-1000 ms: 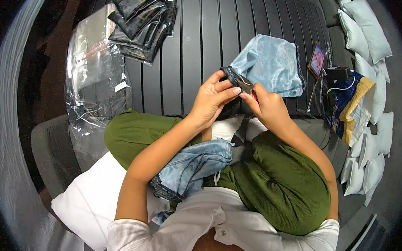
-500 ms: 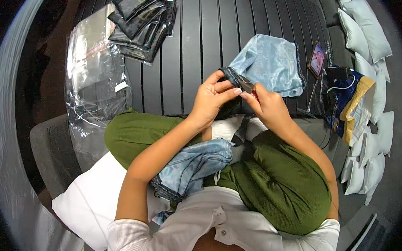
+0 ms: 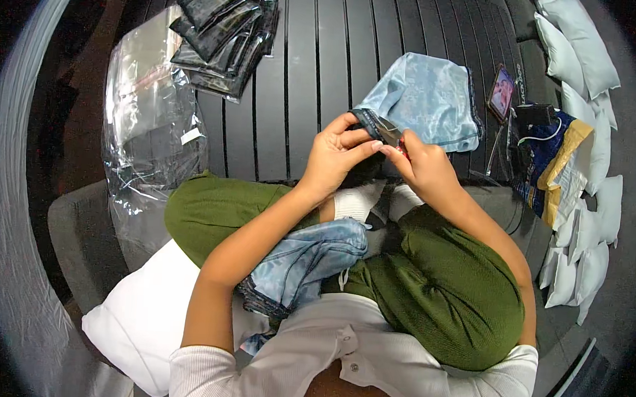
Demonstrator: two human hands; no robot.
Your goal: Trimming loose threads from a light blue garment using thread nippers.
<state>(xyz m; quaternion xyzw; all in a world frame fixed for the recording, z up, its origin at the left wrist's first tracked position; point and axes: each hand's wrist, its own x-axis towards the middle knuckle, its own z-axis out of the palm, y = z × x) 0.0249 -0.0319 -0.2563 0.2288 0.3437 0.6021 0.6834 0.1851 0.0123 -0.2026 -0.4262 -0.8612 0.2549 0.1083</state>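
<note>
A light blue patterned cloth (image 3: 429, 100) with a dark stitched edge lies on the slatted table. My left hand (image 3: 333, 156) pinches the dark edge at its near left corner between thumb and fingers. In my right hand (image 3: 429, 169) is a pair of small scissors (image 3: 389, 135), with grey metal blades and a bit of red at the handle. The blades lie against the dark edge beside my left fingertips; whether they are closed on a thread is too small to tell. Another bunched blue cloth (image 3: 307, 260) with dark edging rests on my lap.
Black packets in clear wrap (image 3: 222, 36) are piled at the far left of the table (image 3: 326, 68), beside clear plastic bags (image 3: 149, 108). On the right are a phone (image 3: 501, 93), a blue and yellow bag (image 3: 557, 166) and several pale cushion-shaped packs (image 3: 582, 51). A white pillow (image 3: 143, 319) lies at my left.
The scissors have turned slightly, so more of the blades and red handle shows. The cloth's held edge has shifted a little; both hands stay nearly in place.
</note>
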